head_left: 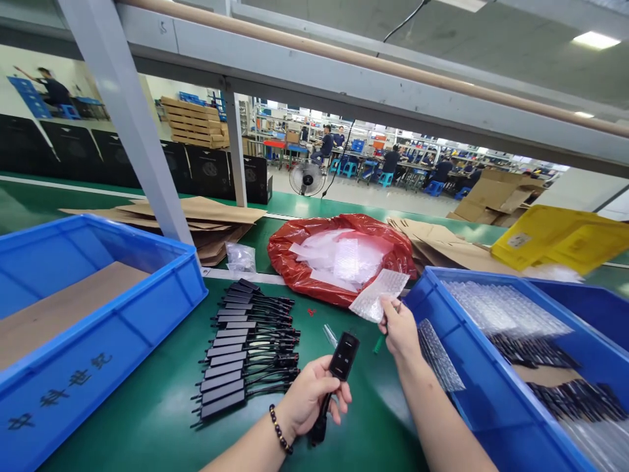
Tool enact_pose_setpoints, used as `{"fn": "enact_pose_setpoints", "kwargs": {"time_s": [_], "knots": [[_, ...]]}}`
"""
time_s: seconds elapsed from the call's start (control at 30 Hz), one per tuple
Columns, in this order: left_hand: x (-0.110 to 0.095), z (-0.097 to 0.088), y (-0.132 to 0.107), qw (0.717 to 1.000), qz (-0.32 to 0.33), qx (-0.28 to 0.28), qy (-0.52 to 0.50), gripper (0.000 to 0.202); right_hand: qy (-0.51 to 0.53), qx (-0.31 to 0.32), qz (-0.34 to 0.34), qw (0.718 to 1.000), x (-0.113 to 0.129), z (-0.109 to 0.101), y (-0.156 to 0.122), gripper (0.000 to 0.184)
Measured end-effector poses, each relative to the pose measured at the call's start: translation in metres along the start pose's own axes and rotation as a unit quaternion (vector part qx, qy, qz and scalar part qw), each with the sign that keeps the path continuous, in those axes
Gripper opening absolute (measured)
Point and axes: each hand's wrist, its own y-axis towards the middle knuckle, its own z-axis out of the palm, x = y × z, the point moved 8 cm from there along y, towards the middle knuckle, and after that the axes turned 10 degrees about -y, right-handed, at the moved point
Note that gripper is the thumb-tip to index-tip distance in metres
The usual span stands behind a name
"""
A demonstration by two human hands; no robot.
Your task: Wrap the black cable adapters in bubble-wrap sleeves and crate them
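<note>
My left hand (314, 393) is closed around a small black module with a cable (343, 357), held upright over the green table. My right hand (399, 328) pinches a bubble-wrap sleeve (378, 295) and holds it out toward the red bag (295, 252). That bag lies open and holds several clear plastic and bubble-wrap pieces. To the left of my left hand, a neat row of several black modules with cables (246, 347) lies on the table.
A blue bin (147, 308) with a cardboard sheet stands at the left. Another blue bin (472, 393) at the right holds bubble wrap and black modules. Behind are flattened cardboard (206, 216), a yellow bin (555, 239), a grey frame post (132, 124) and distant workers.
</note>
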Motion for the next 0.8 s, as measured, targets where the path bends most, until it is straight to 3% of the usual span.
{"fn": "enact_pose_setpoints", "kwargs": {"time_s": [0.13, 0.23, 0.37, 0.53, 0.73, 0.8], "knots": [[0.01, 0.007, -0.002, 0.998, -0.047, 0.045, 0.0, 0.023, 0.043, 0.006, 0.019, 0.999, -0.024, 0.003, -0.02, 0.039], [0.016, 0.005, -0.001, 0.996, -0.069, 0.048, 0.007, 0.023, 0.065, 0.02, 0.009, 0.998, -0.03, 0.008, -0.028, 0.037], [0.016, 0.002, -0.001, 0.997, -0.067, 0.046, -0.001, 0.025, 0.078, 0.043, 0.017, 0.996, -0.032, 0.013, -0.033, 0.038], [0.012, 0.003, -0.002, 0.996, -0.058, 0.068, -0.028, 0.025, 0.071, 0.004, -0.004, 0.997, -0.03, 0.002, -0.028, 0.038], [0.017, -0.002, -0.001, 0.996, -0.082, 0.047, 0.0, 0.024, 0.042, 0.001, -0.036, 0.998, -0.033, 0.003, -0.032, 0.036], [0.018, -0.002, -0.001, 0.996, -0.083, 0.042, 0.006, 0.032, 0.027, 0.024, -0.048, 0.998, -0.031, 0.007, -0.036, 0.037]]}}
